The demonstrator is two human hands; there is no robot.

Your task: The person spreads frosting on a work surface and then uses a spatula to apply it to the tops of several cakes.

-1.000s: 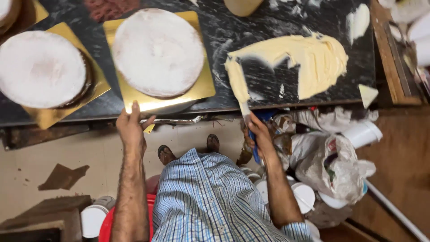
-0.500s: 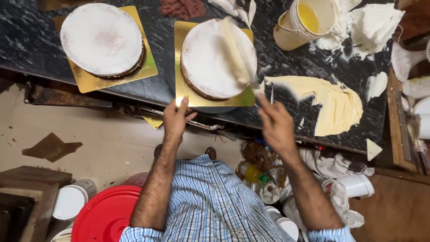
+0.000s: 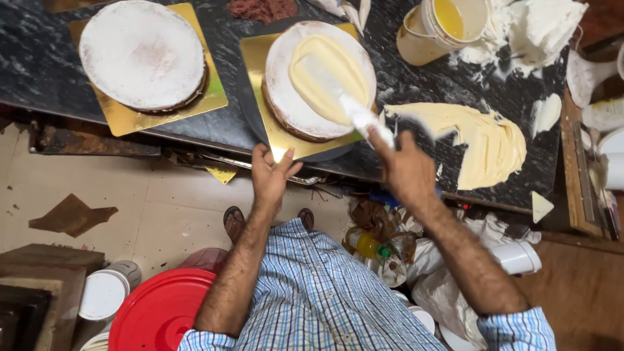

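Head view, looking down over a dark marbled tabletop [image 3: 39, 65]: two square gold cake boards sit on it, the left board [image 3: 140, 120] carrying a round white-topped cake [image 3: 142, 53], the nearer gold board [image 3: 257, 62] carrying a second round cake [image 3: 318, 78] with a thick swathe of pale yellow cream across its top. At the far edge stands a cream-coloured plastic bucket [image 3: 416, 42] holding yellow liquid, and beside it lie heaps of white cream [image 3: 533, 26]. A broad smear of the yellow cream [image 3: 484, 140] is spread straight on the tabletop to the right of the near cake. Down on the floor are a red lid [image 3: 159, 312] and a white round tub [image 3: 104, 292], with crumpled bags and a yellow bottle with a green cap [image 3: 370, 246] under the tabletop. The right hand [image 3: 406, 169] has its grip closed around the handle of a cream-coated spatula [image 3: 331, 84], whose blade lies flat on the cream atop the near cake. The left hand [image 3: 272, 174] has its fingers loosely apart, fingertips touching the front edge of that cake's gold board.
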